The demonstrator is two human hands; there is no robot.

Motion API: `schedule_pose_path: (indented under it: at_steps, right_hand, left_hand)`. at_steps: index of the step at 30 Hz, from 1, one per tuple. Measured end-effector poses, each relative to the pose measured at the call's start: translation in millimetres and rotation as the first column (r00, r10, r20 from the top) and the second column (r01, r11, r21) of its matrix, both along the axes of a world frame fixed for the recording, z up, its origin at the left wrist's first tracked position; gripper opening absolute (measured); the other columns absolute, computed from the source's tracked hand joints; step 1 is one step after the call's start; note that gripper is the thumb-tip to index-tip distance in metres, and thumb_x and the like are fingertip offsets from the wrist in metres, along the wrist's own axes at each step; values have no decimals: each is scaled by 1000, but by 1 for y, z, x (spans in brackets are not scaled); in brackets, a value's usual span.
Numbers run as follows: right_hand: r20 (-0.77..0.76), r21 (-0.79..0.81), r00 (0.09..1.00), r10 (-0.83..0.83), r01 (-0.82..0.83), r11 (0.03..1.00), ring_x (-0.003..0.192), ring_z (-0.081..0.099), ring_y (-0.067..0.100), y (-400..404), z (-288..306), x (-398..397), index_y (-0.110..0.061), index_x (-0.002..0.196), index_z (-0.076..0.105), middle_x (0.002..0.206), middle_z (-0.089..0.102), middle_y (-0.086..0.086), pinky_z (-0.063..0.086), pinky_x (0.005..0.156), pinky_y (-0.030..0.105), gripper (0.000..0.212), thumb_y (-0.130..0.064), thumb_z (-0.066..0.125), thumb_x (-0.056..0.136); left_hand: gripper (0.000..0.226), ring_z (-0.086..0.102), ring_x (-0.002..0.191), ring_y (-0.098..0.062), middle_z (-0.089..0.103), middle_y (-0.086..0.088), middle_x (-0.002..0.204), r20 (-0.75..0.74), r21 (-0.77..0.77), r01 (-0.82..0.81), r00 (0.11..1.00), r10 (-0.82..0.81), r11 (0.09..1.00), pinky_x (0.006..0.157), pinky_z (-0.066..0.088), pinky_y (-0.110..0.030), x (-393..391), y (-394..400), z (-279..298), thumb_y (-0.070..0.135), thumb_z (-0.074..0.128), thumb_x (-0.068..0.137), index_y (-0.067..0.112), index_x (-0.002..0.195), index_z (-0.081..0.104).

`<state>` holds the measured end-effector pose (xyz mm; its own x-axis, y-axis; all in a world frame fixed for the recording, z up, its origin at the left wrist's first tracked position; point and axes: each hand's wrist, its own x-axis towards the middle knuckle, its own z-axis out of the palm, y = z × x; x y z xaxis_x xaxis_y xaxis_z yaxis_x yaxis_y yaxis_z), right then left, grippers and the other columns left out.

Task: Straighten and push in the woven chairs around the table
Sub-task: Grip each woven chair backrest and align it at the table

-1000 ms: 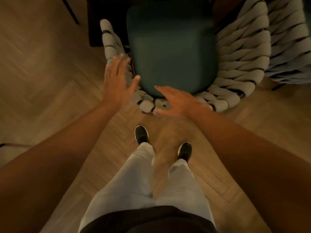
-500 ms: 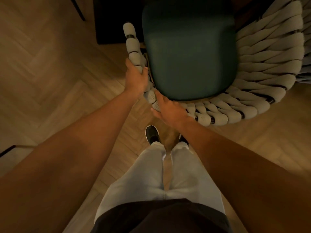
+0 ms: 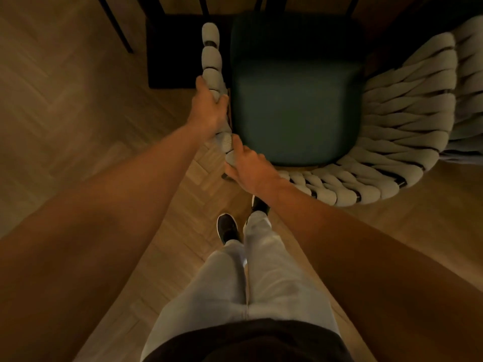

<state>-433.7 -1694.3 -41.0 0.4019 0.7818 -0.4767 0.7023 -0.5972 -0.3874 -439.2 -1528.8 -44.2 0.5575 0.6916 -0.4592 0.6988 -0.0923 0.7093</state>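
Woven cord, thick and pale, made up the rim of the chair [image 3: 386,142] that both hands had just closed on, where a second before they hovered flat above it. The left hand [image 3: 207,111] wrapped the armrest at ten o'clock of the green seat cushion [image 3: 295,100]; the right hand [image 3: 248,168] gripped the rim at seven o'clock. The chair sat skewed, its front toward the dark table legs [image 3: 117,27] at twelve o'clock, so swinging it straight looked imminent.

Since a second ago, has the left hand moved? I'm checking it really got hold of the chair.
Yes. The left hand went from hovering open above the woven chair rim to gripping that rim, further along the rim from the green seat cushion's near corner.
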Motion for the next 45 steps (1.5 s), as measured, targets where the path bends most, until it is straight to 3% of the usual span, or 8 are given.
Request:
schedule_pose_path:
  at_steps: [3, 6, 11, 18, 23, 27, 32, 45]
  right_hand:
    - [21, -66, 999, 42, -41, 997, 117, 60, 38, 23, -1, 3, -7, 158, 11, 140, 51, 22, 51, 92, 45, 71, -41, 45, 105]
    - [34, -104, 998, 57, -53, 993, 118, 59, 38, 36, -6, 1, -7, 158, 7, 145, 46, 24, 52, 93, 45, 74, -41, 45, 105]
    - [-12, -13, 1000, 12, -12, 1000, 109, 64, 38, 34, -15, -3, -7, 158, 10, 142, 52, 19, 52, 85, 45, 74, -41, 47, 104]
    - [-135, 23, 990, -37, 41, 999, 117, 60, 39, 35, -23, -15, -6, 158, 9, 143, 47, 24, 53, 91, 51, 79, -44, 50, 102]
    - [-265, 7, 962, -68, 73, 997, 136, 44, 36, 28, -15, -13, -13, 161, -1, 158, 31, 20, 44, 107, 52, 80, -41, 48, 104]
    - [-287, 11, 956, -64, 70, 997, 138, 44, 33, 8, -2, -10, -17, 162, 7, 159, 34, 15, 43, 108, 51, 72, -43, 43, 106]
    - [-265, -20, 960, -90, 88, 996, 146, 33, 28, -40, 12, -6, -18, 161, 14, 163, 29, 9, 35, 116, 48, 67, -47, 38, 106]
    - [19, -57, 925, -380, 380, 923, 153, 19, 29, -212, 48, 83, -17, 161, 19, 167, 18, 11, 24, 122, 46, 66, -50, 37, 106]
  left_hand:
    - [68, 50, 130, -31, 47, -16, 146, -33, -9, 17, 999, -17, 1000, 107, 45, -45, 4, 22, -6, 30, 53, 102, 11, 156, 17]
    - [65, 52, 128, -29, 50, -14, 143, -11, -10, 29, 1000, -30, 1000, 103, 46, -38, 2, 33, -11, 29, 53, 102, 10, 155, 20]
    - [65, 51, 129, -25, 50, -11, 144, 42, -35, 19, 999, -18, 999, 106, 46, -39, -2, 35, -11, 30, 56, 102, 9, 154, 22]
    - [61, 45, 135, -22, 45, -11, 148, 64, -28, 49, 997, -47, 998, 113, 39, -38, -18, 33, -7, 23, 56, 103, 6, 152, 25]
    - [65, 31, 148, -23, 32, -14, 159, 68, 65, 129, 989, -133, 990, 122, 27, -38, -36, 21, 5, 17, 51, 104, 2, 157, 17]
    - [66, 12, 154, -26, 10, -16, 166, -13, 172, 182, 983, -182, 968, 124, 14, -29, -54, -4, 13, 21, 49, 106, 1, 159, 14]
    - [63, 10, 155, -28, 14, -14, 167, -91, 344, 405, 912, -400, 847, 125, 16, -45, -72, -46, 19, 29, 51, 105, 3, 156, 27]
    - [63, 21, 152, -24, 25, -10, 165, -47, 237, 702, 698, -714, 671, 124, 21, -45, -18, -180, 5, 36, 52, 104, 12, 157, 29]
